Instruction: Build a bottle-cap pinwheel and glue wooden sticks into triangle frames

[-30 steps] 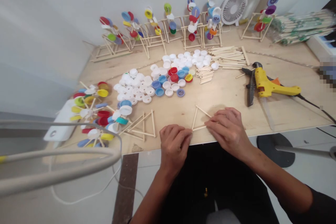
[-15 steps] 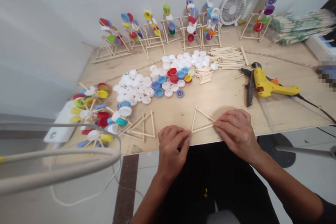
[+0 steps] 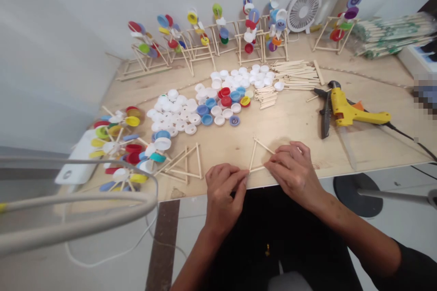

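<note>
A triangle of thin wooden sticks [image 3: 252, 156] lies flat near the table's front edge, between my hands. My left hand [image 3: 225, 193] pinches its lower left corner between thumb and fingertips. The fingers of my right hand [image 3: 294, 170] are closed on the lower stick and cover the triangle's right corner. To the left lie more stick triangles [image 3: 199, 160], overlapping one another. A yellow glue gun [image 3: 344, 108] rests on its side to the right of my right hand.
White and coloured bottle caps [image 3: 206, 107] spread over the middle, with stick piles [image 3: 295, 75] behind. Cap wheels [image 3: 134, 148] crowd the left. Stick stands with caps [image 3: 250, 38] and a small fan [image 3: 303, 10] line the wall. A pale cable loop [image 3: 102, 209] crosses the lower left.
My right hand has moved left along the lower stick and now covers the triangle's right corner. My left hand has stayed at the lower left corner.
</note>
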### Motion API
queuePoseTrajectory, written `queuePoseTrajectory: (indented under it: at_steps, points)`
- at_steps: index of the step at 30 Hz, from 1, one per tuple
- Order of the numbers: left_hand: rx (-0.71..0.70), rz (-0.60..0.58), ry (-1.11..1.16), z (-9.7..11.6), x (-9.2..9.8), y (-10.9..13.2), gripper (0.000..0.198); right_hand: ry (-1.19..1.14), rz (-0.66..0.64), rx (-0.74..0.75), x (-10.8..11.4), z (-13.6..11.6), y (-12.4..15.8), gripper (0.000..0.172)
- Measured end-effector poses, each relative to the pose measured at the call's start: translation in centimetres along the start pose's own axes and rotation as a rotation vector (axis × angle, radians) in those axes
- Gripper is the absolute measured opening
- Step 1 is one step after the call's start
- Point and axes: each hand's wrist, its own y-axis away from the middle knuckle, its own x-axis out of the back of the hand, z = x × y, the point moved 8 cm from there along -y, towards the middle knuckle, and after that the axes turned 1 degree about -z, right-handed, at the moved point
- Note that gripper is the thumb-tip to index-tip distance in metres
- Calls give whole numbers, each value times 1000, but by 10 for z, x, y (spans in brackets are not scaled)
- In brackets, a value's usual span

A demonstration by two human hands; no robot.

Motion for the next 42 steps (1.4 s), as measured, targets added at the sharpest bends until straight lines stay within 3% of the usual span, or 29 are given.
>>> queuePoseTrajectory:
  at_steps: [6, 18, 23, 27, 30, 35, 42]
  points:
    - [71, 11, 60, -6, 5, 3, 18, 8, 6, 4, 0, 0, 0, 20]
    - [435, 163, 431, -16, 29, 26, 9, 8, 27, 5, -1, 0, 2, 19]
    - [481, 341, 534, -12, 65, 41, 6, 7, 36, 10, 0, 0, 2, 19]
    - [352, 512, 488, 0, 97, 44, 7, 2, 35, 7, -1, 0, 4, 18]
    - [311, 449, 456, 4, 89, 40, 9, -4, 39, 8, -1, -1, 3, 16]
    - [371, 365, 353, -3, 62, 36, 8, -23, 78, 0, 10, 4, 3, 14]
    - [70, 253, 89, 6, 52, 6, 9, -11, 178, -122, 31, 33, 16, 18]
